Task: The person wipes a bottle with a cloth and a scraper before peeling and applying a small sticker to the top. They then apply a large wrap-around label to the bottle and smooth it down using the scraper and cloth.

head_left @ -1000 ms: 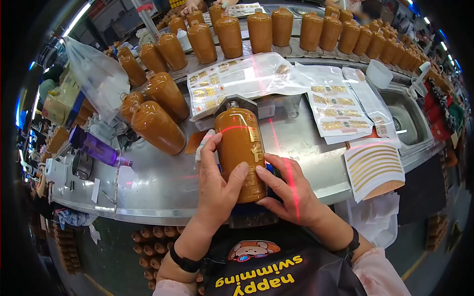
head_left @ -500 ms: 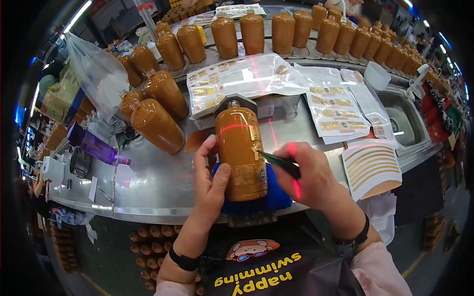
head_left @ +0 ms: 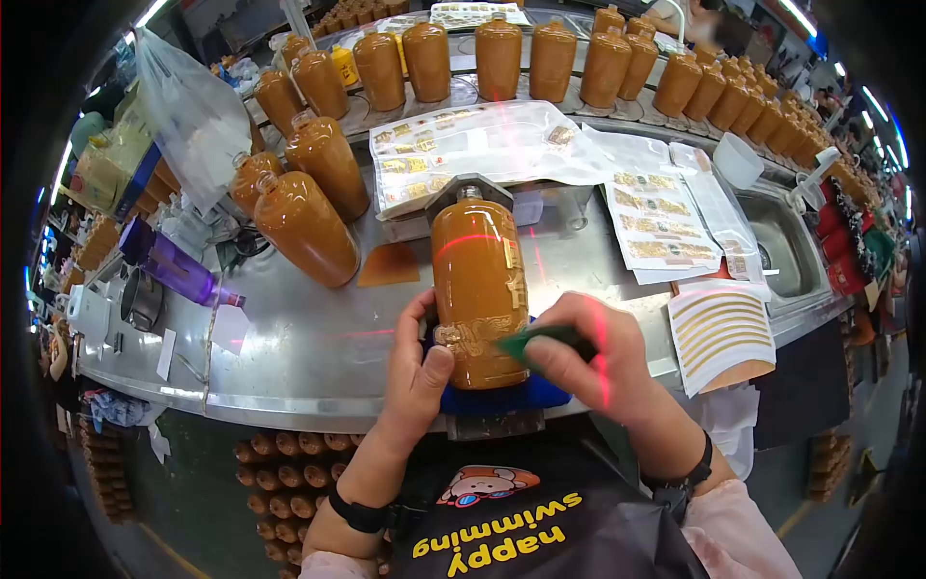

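One glossy amber ceramic bottle [head_left: 479,289] lies on its side on the steel counter [head_left: 318,338], its base toward the person and its neck set in one grey metal bracket [head_left: 470,188]. Its lower end rests on one blue cloth pad [head_left: 502,394] at the near edge of the counter. The left hand [head_left: 417,372] cups the bottle's lower left side, thumb pressed on the gold label band, fingers curled round the bottle. The right hand [head_left: 588,362] has its fingers closed on one small green flat tool [head_left: 538,340], whose tip touches the bottle's lower right side.

To the left, three more amber bottles [head_left: 307,227] stand grouped on the counter, near one purple plastic bottle [head_left: 169,273] lying on its side. At the far edge a curved row of the same amber bottles [head_left: 499,56] runs across; their exact number cannot be told. Clear plastic sheets of gold labels [head_left: 473,145] lie beyond the bracket, and one card of curved gold strips [head_left: 719,333] sits to the right, beside one steel sink [head_left: 786,246].
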Demonstrator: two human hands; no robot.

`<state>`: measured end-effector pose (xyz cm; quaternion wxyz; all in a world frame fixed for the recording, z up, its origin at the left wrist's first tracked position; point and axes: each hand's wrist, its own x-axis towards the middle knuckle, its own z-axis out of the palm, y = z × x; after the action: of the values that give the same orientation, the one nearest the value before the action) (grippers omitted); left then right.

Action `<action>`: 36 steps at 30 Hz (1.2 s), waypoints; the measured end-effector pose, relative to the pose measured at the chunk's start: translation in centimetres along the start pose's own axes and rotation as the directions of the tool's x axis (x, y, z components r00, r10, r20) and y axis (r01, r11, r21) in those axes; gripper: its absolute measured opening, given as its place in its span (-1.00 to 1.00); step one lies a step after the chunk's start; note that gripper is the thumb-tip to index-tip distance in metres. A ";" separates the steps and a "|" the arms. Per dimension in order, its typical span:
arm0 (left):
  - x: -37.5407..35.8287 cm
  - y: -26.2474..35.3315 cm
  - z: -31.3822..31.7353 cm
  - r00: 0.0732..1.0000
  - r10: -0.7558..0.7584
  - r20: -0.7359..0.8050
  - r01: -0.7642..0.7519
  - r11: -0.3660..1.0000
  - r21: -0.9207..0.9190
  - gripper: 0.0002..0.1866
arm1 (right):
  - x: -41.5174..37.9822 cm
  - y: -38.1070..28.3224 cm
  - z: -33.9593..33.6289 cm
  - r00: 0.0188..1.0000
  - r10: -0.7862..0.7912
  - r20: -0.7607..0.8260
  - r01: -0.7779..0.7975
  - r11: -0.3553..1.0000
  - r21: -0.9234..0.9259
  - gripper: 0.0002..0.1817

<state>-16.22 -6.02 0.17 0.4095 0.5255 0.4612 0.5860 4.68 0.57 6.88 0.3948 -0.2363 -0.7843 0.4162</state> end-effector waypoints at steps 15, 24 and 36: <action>-0.9 3.0 0.7 0.870 0.473 0.140 -0.438 0.607 0.664 -0.47 | -0.9 2.6 1.1 0.915 0.388 -0.108 -0.373 0.918 0.137 -0.78; -2.9 -0.5 -0.3 0.918 0.392 0.063 -0.284 0.539 0.793 -0.21 | 0.2 1.6 0.2 0.928 -0.372 0.017 0.298 0.713 -0.635 -0.67; -2.1 0.3 -0.8 0.970 0.243 0.018 -0.213 0.811 0.545 -0.07 | -0.5 -0.9 -0.7 0.980 -0.125 0.155 0.140 0.987 -0.084 -0.76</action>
<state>-16.76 -8.21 -0.07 0.1581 0.6556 0.5524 0.4899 5.57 0.07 7.63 0.3502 -0.1700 -0.8444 0.3681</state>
